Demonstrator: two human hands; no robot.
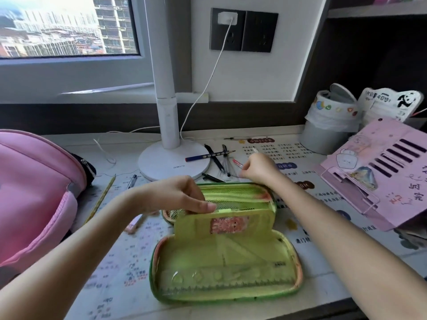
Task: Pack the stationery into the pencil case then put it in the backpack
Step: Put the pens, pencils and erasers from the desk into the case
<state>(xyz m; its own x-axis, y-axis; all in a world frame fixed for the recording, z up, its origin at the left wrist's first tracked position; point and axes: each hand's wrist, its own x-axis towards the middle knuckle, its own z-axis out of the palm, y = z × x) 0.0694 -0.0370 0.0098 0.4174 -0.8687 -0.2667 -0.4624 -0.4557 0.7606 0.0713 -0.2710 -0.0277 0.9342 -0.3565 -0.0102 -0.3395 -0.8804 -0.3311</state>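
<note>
Two bare forearms come into view from the bottom corners, with no sleeve showing anywhere behind either wrist. The left hand (178, 195) wears no ring, watch or band, its short plain nails visible at the fingertips. The right hand (258, 168) is just as unadorned, wrist bare, its fingertips slightly blurred, so nail detail there can't be made out.

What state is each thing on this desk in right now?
Pencil case: unzipped, lying open.
Divider flap: held upright by left hand.
Right hand: pinching a red pen.
Pink backpack: lying on desk.
Charger: plugged in.
Loose pens: not yet packed.
</note>
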